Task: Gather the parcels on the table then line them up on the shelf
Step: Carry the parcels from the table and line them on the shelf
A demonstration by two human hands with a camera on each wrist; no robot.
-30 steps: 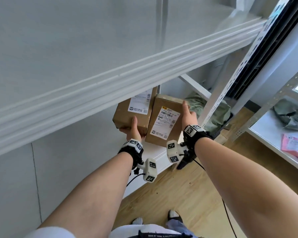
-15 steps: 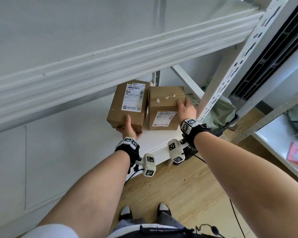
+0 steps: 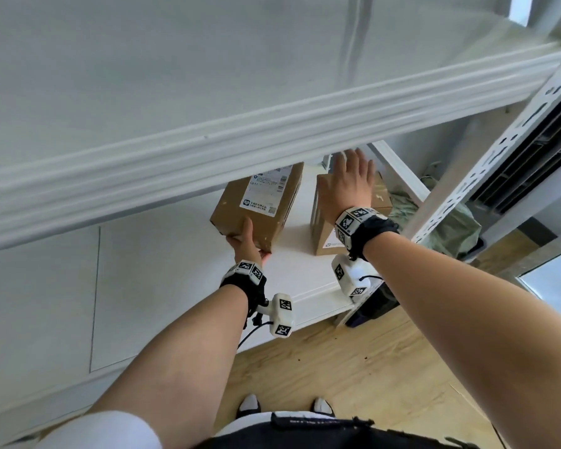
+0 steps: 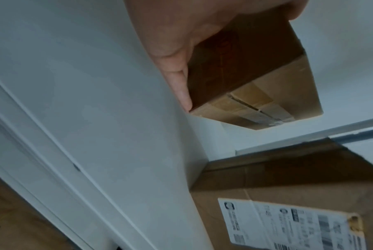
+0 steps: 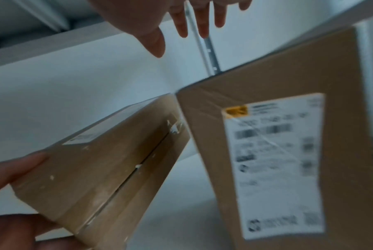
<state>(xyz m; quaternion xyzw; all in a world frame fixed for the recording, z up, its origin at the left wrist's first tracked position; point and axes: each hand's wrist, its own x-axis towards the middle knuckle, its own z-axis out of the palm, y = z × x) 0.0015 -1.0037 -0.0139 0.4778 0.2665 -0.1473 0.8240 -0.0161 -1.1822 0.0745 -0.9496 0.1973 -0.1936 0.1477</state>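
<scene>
The left hand (image 3: 247, 243) is gripping the near lower corner of the left box (image 3: 262, 202), thumb up the front face and fingers underneath, and is holding it tilted, apparently clear of the shelf (image 3: 305, 273). The right hand (image 3: 348, 186) is hovering spread and flat-fingered above the right box (image 3: 321, 236), holding nothing; that box is standing upright on the shelf with its label facing out. In the right wrist view the two boxes are nearly meeting at their far upper corners while a wedge of gap is opening toward the front. To do this step well, the left box should be lowered flat onto the shelf, then slid sideways until its side is lying flush against the right box, fronts level. The right hand could be steadying the right box against tipping. Clearance under the upper shelf (image 3: 272, 137) is looking tight, so the box should be going in low.
</scene>
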